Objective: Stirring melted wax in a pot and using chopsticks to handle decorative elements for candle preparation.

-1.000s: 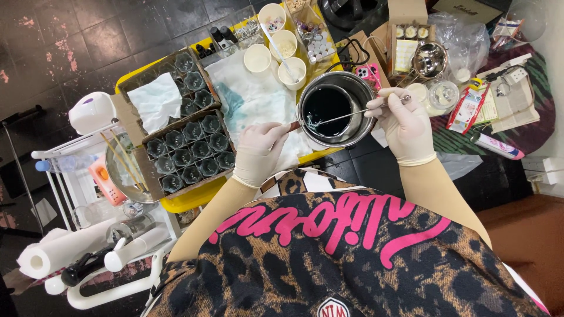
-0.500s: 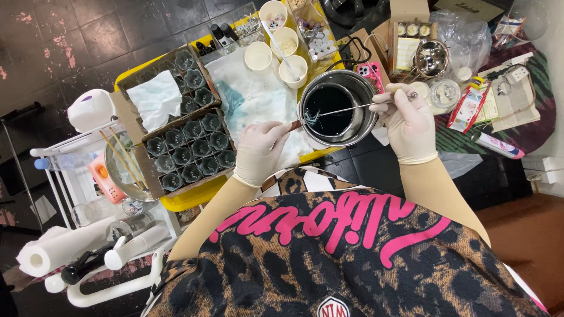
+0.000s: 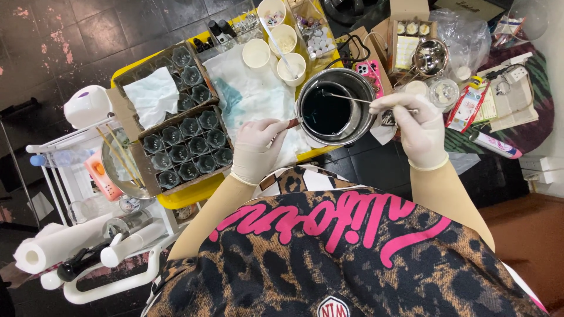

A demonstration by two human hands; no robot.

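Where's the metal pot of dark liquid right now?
Head view, upper middle: the metal pot sits between the left hand and right hand, beside the stained white cloth.

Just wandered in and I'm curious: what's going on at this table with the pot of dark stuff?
A person in pale gloves works over a metal pot of dark liquid. The left hand grips the pot's handle, and the right hand holds a thin metal stirrer whose tip is dipped in the liquid. Beside the pot lie a stained white cloth, paper cups and cardboard trays of small dark glass cups.
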